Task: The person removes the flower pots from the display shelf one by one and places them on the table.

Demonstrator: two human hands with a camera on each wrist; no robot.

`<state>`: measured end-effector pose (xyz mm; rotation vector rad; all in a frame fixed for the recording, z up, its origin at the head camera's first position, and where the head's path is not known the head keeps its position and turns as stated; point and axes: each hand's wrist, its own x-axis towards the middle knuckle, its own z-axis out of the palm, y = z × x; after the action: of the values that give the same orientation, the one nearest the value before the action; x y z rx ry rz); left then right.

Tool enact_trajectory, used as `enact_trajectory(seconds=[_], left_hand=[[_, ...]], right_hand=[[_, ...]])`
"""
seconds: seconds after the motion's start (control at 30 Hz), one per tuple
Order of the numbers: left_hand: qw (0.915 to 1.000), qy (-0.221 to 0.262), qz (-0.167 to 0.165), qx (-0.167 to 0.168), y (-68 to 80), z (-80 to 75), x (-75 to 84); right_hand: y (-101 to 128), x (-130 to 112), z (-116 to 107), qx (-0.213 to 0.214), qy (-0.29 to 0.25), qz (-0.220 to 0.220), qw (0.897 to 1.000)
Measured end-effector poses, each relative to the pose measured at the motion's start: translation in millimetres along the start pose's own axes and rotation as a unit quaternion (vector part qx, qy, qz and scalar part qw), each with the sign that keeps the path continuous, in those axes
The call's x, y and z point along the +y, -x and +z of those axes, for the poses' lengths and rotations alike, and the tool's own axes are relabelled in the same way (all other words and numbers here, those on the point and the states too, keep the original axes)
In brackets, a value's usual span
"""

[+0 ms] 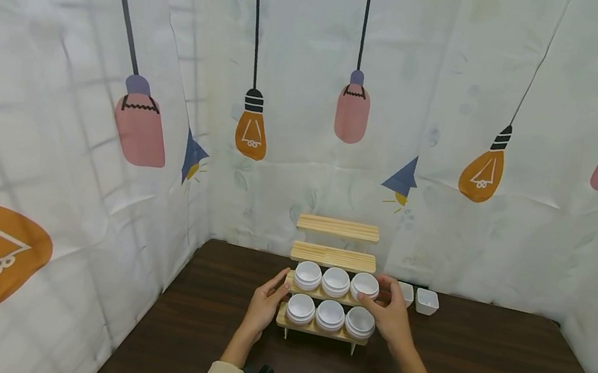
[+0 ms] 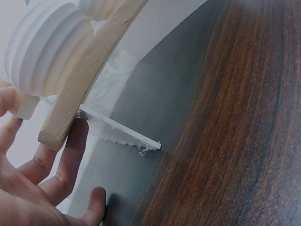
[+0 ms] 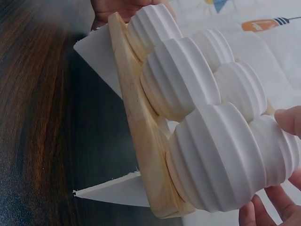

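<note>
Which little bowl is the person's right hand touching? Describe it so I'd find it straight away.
Start at the stepped wooden rack in the middle of the dark table. Its two lower steps each carry three white ribbed bowls. The right hand touches the bowl at the right end of the upper filled row; unlike the two square dishes beside the rack, it is round and sits on the wood.

bare table (image 1: 480,368) right, square dishes (image 1: 425,301) beside rack (image 1: 333,257), wall behind

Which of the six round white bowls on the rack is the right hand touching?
The right-end bowl on the second step: the right hand has fingers on its rim. The other five sit untouched.
</note>
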<state>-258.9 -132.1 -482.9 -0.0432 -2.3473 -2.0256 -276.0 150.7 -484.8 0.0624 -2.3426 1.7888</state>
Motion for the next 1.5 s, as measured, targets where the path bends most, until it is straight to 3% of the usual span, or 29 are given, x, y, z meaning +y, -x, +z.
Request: enact_trajectory(seconds=[1.5], left_hand=[[0.9999, 0.013, 0.001, 0.001, 0.0, 1.5, -1.6]], right_hand=[[3.9, 0.2, 2.9, 0.008, 0.022, 0.0, 1.0]])
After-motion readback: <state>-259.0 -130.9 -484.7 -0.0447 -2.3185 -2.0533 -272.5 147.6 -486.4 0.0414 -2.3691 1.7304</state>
